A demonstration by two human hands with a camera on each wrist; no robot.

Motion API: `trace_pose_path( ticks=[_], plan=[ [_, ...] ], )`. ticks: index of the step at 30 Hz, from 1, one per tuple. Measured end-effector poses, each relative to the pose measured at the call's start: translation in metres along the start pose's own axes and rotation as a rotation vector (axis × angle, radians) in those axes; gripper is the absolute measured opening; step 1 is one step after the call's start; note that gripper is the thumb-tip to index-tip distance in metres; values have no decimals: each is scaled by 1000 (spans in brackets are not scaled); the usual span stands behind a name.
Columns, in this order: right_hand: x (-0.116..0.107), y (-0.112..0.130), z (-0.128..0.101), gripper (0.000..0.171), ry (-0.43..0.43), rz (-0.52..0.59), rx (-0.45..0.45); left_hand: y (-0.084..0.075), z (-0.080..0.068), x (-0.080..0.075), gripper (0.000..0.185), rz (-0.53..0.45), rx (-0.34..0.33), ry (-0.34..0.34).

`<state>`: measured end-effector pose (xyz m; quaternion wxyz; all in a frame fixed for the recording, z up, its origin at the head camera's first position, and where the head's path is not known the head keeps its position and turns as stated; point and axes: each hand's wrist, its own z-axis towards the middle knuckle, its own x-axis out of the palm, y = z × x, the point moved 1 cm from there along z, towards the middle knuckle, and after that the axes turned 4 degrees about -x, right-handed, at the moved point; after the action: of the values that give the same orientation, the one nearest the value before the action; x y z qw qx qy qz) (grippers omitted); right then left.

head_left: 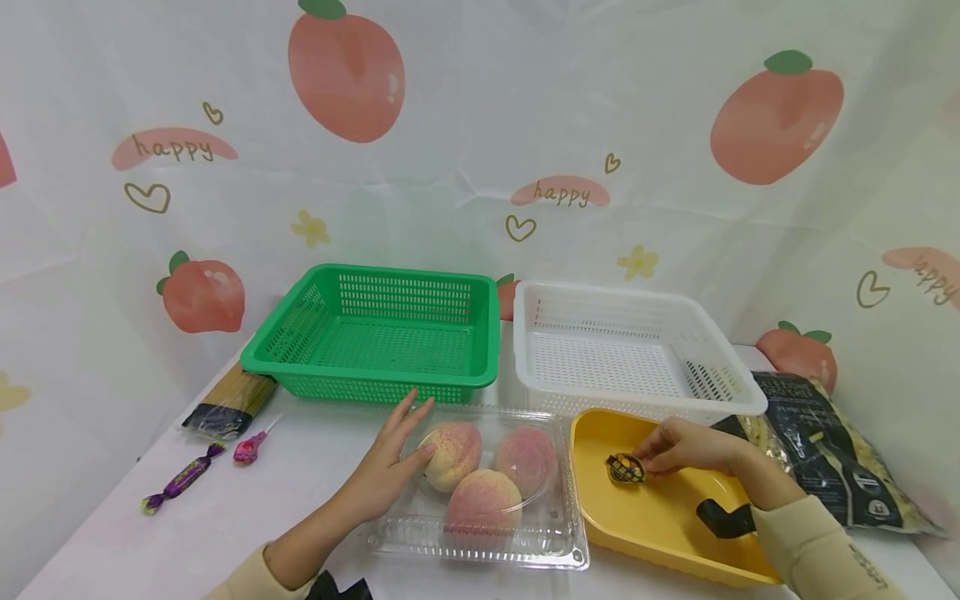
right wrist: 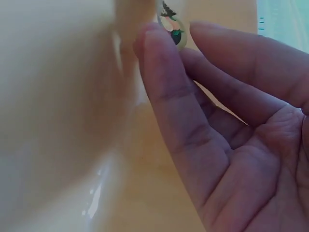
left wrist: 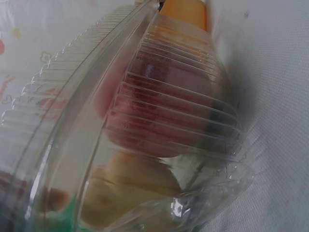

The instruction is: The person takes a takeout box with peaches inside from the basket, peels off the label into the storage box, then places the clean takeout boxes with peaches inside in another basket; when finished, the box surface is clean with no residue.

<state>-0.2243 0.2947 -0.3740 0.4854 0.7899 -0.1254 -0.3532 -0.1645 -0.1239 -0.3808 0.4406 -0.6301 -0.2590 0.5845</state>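
Note:
My left hand (head_left: 386, 471) rests on the left side of a clear plastic clamshell box (head_left: 540, 533), fingers extended. Inside the box are three peaches (head_left: 483, 504), and their pink and yellow skin shows through the ribbed wall in the left wrist view. Over the yellow basin (head_left: 607, 517), my right hand (head_left: 686, 450) pinches a small round dark piece with a colourful print (head_left: 625, 468) by its edge. In the right wrist view only a sliver of this printed piece (right wrist: 174, 31) shows at the fingertips.
A green basket (head_left: 375, 379) and a white basket (head_left: 637, 400) stand behind. At left lie a purple-wrapped candy (head_left: 183, 477), a lollipop (head_left: 247, 450) and a brown packet (head_left: 231, 400). A black printed bag (head_left: 832, 450) lies at right.

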Motion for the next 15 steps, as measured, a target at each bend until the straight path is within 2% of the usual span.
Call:
trace_pose_path(
  ticks=[15],
  plan=[
    [1, 7, -10, 38, -54, -66, 32, 0, 0, 0, 58, 3, -3, -5]
  ],
)
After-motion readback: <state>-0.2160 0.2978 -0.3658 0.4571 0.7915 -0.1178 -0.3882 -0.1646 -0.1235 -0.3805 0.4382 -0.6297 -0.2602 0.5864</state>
